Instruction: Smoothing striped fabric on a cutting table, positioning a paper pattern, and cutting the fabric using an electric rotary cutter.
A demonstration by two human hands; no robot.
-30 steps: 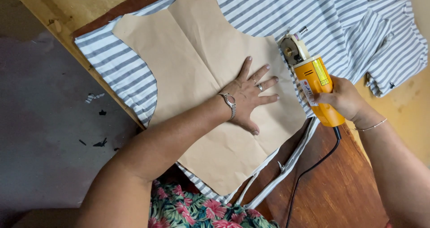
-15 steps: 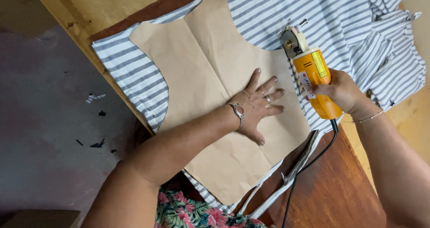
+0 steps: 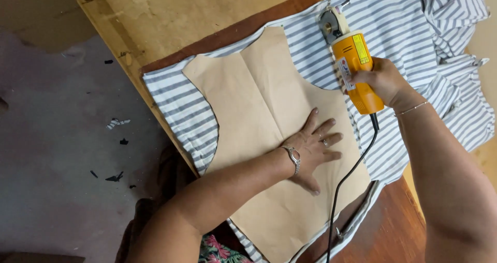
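yellow cutter (image 3: 354, 69) gripped by right hand (image 3: 380, 79); left hand (image 3: 313, 146) presses paper pattern (image 3: 269, 118), fingers (image 3: 327, 125) spread wide.

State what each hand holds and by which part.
Right hand grips the yellow electric fabric cutter around its handle body. Left hand holds nothing, pressed flat on the paper pattern.

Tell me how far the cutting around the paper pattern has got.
Done: the striped fabric along the pattern's left side already follows its outline. In hand: the left hand presses the brown paper pattern flat while the right hand holds the yellow electric rotary cutter at the right-hand curve. Left: the uncut fabric beyond that curve, top right.
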